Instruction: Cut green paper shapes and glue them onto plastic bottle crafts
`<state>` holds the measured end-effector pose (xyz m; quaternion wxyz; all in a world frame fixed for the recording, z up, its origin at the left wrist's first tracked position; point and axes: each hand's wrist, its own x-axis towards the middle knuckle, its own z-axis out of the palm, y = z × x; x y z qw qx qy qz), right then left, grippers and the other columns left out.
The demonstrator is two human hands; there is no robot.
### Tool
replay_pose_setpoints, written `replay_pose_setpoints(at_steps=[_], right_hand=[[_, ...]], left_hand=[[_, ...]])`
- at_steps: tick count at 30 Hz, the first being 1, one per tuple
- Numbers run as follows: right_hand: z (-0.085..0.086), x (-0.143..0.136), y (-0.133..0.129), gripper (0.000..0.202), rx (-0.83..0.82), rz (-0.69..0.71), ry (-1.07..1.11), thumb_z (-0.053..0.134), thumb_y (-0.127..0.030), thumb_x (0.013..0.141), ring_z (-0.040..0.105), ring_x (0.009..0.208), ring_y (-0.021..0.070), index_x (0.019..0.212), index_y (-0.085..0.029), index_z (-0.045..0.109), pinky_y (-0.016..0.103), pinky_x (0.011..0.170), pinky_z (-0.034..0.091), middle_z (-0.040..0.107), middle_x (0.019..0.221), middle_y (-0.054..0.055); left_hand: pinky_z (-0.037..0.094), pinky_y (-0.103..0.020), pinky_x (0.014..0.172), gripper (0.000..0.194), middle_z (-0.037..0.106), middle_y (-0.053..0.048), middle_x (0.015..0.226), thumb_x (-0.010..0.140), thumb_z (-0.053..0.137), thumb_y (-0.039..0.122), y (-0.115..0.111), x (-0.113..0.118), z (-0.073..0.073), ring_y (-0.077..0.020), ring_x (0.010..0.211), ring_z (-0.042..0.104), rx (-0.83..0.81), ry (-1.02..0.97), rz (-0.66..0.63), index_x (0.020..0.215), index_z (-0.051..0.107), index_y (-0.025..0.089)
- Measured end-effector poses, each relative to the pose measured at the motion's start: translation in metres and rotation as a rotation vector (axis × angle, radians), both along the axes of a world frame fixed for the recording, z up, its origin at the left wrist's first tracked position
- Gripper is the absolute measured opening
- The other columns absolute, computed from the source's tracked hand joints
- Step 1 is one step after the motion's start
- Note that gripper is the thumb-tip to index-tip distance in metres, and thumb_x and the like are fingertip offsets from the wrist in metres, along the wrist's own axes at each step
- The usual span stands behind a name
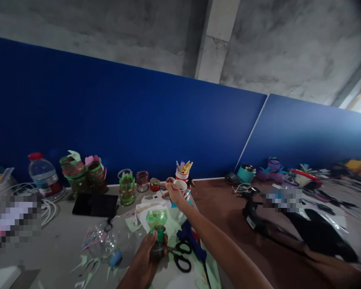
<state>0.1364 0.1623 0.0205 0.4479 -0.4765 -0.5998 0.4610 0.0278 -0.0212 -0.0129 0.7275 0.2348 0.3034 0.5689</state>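
My left hand [147,257] is closed around a cut plastic bottle piece [157,218], tinted green in its upper part, with a green band at its neck. Stretched forward, my right hand [175,193] pinches a thin reddish stick that looks like a paintbrush [163,186]. Its end is by a small paint pot [155,184] with red and green in it. A white cup [180,185] stands just beyond my right fingers. Black-handled scissors [183,257] lie right of my left hand, beside a blue glue gun [194,243]. Scrap paper [150,204] lies between the hands.
Green-painted bottle cups [127,190] line the blue partition [123,116], with a large water bottle [45,176] at left. A black phone [95,204] and plastic scraps [104,239] lie on the grey table. Another person's arm [333,265] is at right.
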Motion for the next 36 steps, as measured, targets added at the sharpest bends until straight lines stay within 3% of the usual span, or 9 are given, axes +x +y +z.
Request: replay_pose_setpoints(at_steps=[9,18,25,32,34,36], right_hand=[[0.001,0.002,-0.007,0.029,-0.046,0.021,0.095,0.062,-0.039,0.072,0.059,0.053,0.0108,0.090,-0.018,0.054,0.024,0.052,0.049,0.058,0.074,-0.003],[0.005,0.020,-0.020,0.042,-0.153,0.036,0.153,0.069,-0.028,0.069,0.059,0.048,0.0115,0.105,-0.020,0.050,0.029,0.055,0.054,0.061,0.071,-0.004],[0.008,0.045,-0.036,0.054,-0.179,0.083,0.145,0.068,-0.027,0.067,0.061,0.048,0.0113,0.115,-0.019,0.045,0.030,0.057,0.054,0.063,0.071,-0.005],[0.001,0.080,-0.065,0.042,-0.170,0.070,0.051,0.066,-0.027,0.065,0.059,0.050,0.0120,0.104,-0.017,0.054,0.027,0.058,0.049,0.062,0.065,-0.005],[-0.004,0.096,-0.082,0.039,-0.124,0.058,-0.055,0.067,-0.025,0.065,0.057,0.053,0.0122,0.102,-0.016,0.057,0.025,0.057,0.045,0.060,0.063,-0.005],[-0.007,0.110,-0.102,0.034,0.000,0.061,-0.309,0.063,-0.025,0.069,0.057,0.056,0.0126,0.102,-0.016,0.060,0.024,0.057,0.042,0.060,0.065,-0.003]], left_hand=[[0.041,-0.025,0.058,0.042,0.064,-0.004,0.073,0.068,0.072,0.050,0.001,0.000,0.003,-0.0118,0.055,0.056,-0.008,-0.002,0.006,0.090,0.066,0.014],[0.042,-0.025,0.056,0.044,0.064,-0.003,0.070,0.062,0.077,0.048,-0.002,0.001,0.014,-0.0115,0.054,0.055,-0.037,0.004,0.040,0.087,0.066,0.014],[0.045,-0.025,0.054,0.038,0.064,-0.004,0.069,0.064,0.077,0.044,-0.001,0.002,0.009,-0.0118,0.054,0.056,-0.065,-0.017,0.070,0.083,0.066,0.013],[0.047,-0.026,0.055,0.038,0.066,-0.004,0.070,0.063,0.079,0.040,-0.001,-0.002,0.012,-0.0131,0.055,0.057,-0.064,-0.040,0.065,0.085,0.066,0.012],[0.047,-0.026,0.055,0.038,0.066,-0.004,0.070,0.062,0.079,0.039,-0.001,-0.002,0.014,-0.0131,0.055,0.057,-0.060,-0.034,0.064,0.085,0.067,0.012],[0.047,-0.026,0.055,0.038,0.066,-0.004,0.071,0.062,0.079,0.039,-0.002,-0.001,0.015,-0.0126,0.055,0.057,-0.051,-0.022,0.060,0.086,0.067,0.013]])
